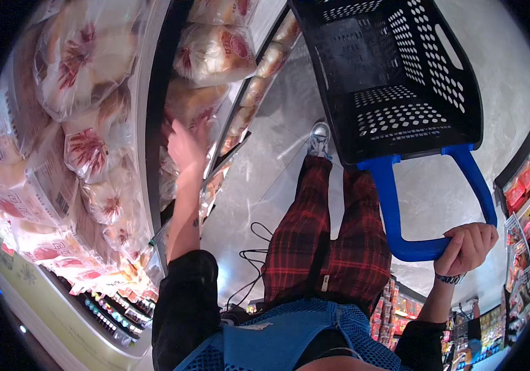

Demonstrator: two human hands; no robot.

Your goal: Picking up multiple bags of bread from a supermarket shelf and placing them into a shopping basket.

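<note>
My left hand (185, 146) reaches into a shelf at the left and touches a bagged bread loaf (195, 104); blur and the bag hide whether its fingers grip the plastic. Above it lies another bread loaf in a clear printed bag (216, 53). At the right, my right hand (466, 248) is closed around the blue handle (418, 250) of a black plastic shopping basket (362, 155). The basket has perforated walls, and I see nothing inside it.
More bagged bread (86, 153) is stacked on the upper shelf at the far left, with a lower bread row (251, 92) beneath. Product racks (527, 181) stand at the right. Thin black cords (258, 252) hang beside my leg. Another person (473, 329) is at the lower right.
</note>
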